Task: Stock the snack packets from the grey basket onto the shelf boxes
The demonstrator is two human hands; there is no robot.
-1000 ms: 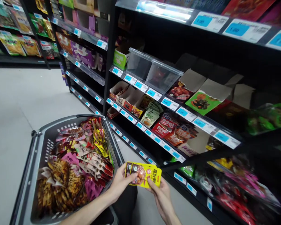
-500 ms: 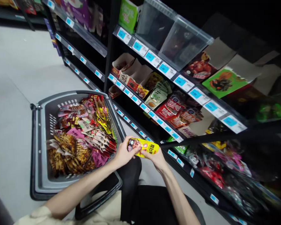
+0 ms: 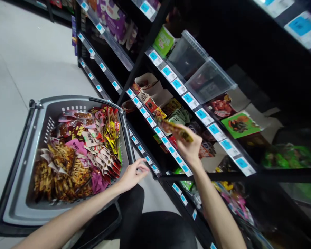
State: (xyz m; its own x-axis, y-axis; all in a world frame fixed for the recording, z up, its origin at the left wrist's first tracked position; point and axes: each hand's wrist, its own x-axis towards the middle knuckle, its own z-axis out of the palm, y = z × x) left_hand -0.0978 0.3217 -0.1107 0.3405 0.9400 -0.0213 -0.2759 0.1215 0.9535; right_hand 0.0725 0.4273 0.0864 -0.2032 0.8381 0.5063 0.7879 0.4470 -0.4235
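My right hand point(image 3: 190, 143) grips a yellow snack packet point(image 3: 171, 127), seen nearly edge-on, in front of the middle shelf. Behind that packet are light green packets point(image 3: 180, 116) and a small open carton of yellow packets point(image 3: 172, 105). My left hand point(image 3: 133, 174) holds nothing; its fingers are loosely bent, thumb apart, close to the right side of the grey shopping basket point(image 3: 18, 207). Brown snack packets point(image 3: 64, 173), white-and-red packets point(image 3: 107, 157) and yellow packets point(image 3: 112, 133) fill much of the basket.
Black shelving point(image 3: 134, 77) with price tags runs along the right. Clear plastic bins point(image 3: 209, 81) and a green carton point(image 3: 241, 124) stand on the shelf above. Bagged goods point(image 3: 235, 197) lie lower right. My dark-clothed knees are below; pale floor point(image 3: 12, 62) extends left.
My right hand has moved up towards the middle shelf with the yellow packet. My left hand has let go of it and moved left and down. The view has shifted.
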